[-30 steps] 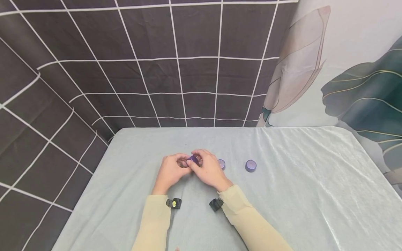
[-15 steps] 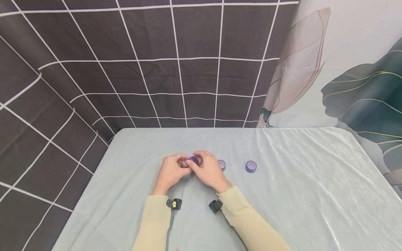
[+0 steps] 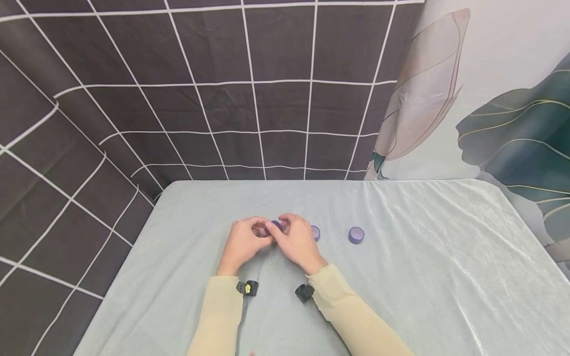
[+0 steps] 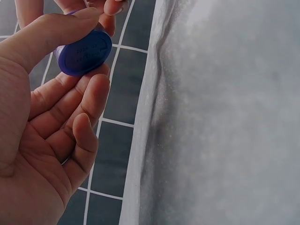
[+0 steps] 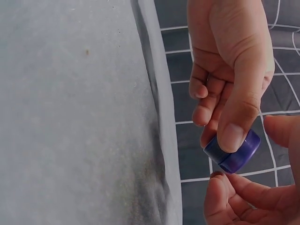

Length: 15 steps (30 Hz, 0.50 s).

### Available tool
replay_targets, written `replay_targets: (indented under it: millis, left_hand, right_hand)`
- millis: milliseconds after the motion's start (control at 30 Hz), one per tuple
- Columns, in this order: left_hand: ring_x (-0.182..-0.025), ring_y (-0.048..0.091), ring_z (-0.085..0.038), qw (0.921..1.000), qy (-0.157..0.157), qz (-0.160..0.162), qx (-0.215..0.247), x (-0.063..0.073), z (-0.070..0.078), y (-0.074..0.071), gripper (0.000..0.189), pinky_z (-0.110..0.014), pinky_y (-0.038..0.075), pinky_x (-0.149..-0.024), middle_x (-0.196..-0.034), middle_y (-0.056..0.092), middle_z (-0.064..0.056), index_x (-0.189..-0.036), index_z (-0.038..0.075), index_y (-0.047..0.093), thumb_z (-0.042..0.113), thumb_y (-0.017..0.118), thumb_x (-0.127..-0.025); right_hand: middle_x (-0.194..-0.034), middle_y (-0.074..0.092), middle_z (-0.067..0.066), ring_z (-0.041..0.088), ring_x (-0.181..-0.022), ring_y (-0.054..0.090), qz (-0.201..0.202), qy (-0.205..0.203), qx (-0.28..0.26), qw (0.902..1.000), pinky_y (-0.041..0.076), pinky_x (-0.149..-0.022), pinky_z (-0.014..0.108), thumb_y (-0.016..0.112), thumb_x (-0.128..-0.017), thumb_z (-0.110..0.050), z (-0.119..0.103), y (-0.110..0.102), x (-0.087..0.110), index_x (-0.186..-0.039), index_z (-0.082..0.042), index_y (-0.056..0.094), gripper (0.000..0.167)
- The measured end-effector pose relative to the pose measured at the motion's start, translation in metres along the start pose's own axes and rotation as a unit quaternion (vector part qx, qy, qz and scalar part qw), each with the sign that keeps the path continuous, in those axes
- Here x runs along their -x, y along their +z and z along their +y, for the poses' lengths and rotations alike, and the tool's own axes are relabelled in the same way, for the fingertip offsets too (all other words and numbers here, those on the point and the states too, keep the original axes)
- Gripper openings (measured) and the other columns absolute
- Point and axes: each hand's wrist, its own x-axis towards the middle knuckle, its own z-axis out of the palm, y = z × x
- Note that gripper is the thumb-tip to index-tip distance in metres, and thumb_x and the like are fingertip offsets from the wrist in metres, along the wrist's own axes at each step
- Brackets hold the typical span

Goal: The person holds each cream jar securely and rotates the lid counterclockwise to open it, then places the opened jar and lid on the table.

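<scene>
One short, glossy violet cylinder (image 5: 246, 151), dark blue at one end; two matching purple cylinders (image 3: 356, 236) with lilac tops, on a silver-grey plush-covered table (image 3: 423, 287). Behind the table's far edge, charcoal-brown fabric (image 3: 282, 54) in white grid; toward its far right corner, white fabric (image 3: 503, 54) with blush and gold-veined teal leaves. Plain cream sleeves (image 3: 221, 306).

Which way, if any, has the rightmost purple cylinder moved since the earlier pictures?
No: in the head view, the rightmost purple cylinder shows no visible shift in any direction against the tablecloth.
</scene>
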Motion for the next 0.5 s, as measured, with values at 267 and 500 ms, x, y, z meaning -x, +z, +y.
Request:
replay_targets:
  millis: [267, 500]
  left_hand:
    - [-0.071, 0.065, -0.010, 1.0000, -0.006, -0.005, 0.002, 0.0007, 0.0014, 0.0005, 0.029, -0.031, 0.054, -0.069, -0.079, 0.071, 0.006, -0.098, 0.010, 0.077, 0.020, 0.086, -0.073]
    - [-0.069, 0.064, -0.009, 1.0000, -0.004, -0.006, 0.000, 0.0002, 0.0015, 0.0011, 0.029, -0.032, 0.054, -0.068, -0.078, 0.071, 0.007, -0.098, 0.010, 0.077, 0.020, 0.085, -0.072]
  right_hand:
    - [-0.090, 0.071, 0.008, 0.016, -0.080, 0.065, 0.013, 0.006, 0.009, 0.9999, 0.054, -0.074, 0.035, 0.068, -0.091, -0.045, -0.0017, 0.0022, 0.0011, -0.109, 0.001, 0.070, 0.049]
    - [-0.085, 0.068, 0.005, 0.016, -0.076, 0.061, 0.023, -0.007, 0.019, 0.9995, 0.051, -0.072, 0.035, 0.068, -0.091, -0.045, -0.0016, 0.0040, 0.0025, -0.107, 0.000, 0.071, 0.048]
